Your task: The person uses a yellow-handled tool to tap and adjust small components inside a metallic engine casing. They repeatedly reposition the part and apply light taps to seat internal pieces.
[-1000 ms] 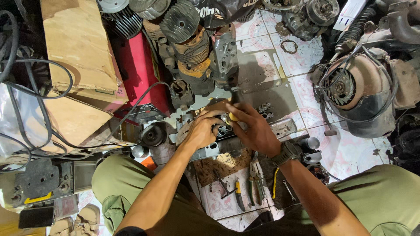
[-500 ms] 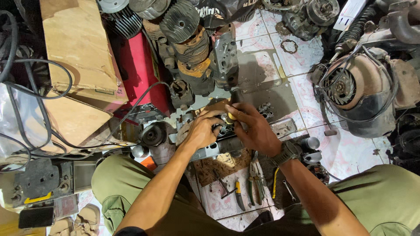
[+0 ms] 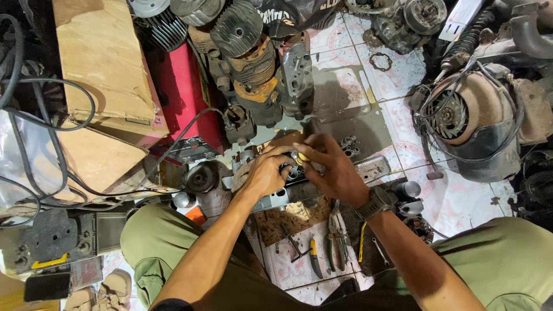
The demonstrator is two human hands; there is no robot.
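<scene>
A grey metal engine casing (image 3: pixel 276 198) lies on the tiled floor between my knees. My left hand (image 3: pixel 266 171) rests on top of it, fingers curled over a small round part. My right hand (image 3: pixel 331 167) is closed around a tool with a dark handle and a yellow band (image 3: pixel 302 156), its tip held at the casing where both hands meet. A dark watch (image 3: pixel 377 203) sits on my right wrist. What lies under the hands is hidden.
Pliers and screwdrivers (image 3: pixel 328 245) lie on the floor near my legs. Finned engine cylinders (image 3: pixel 242 34) stand behind, beside a red box (image 3: pixel 178 86) and cardboard (image 3: pixel 98 63). A fan-covered engine (image 3: pixel 472 124) sits right. Black cables (image 3: pixel 46 173) loop left.
Both hands stay on the casing; the right hand has shifted only slightly with the tool. Nothing else moved.
</scene>
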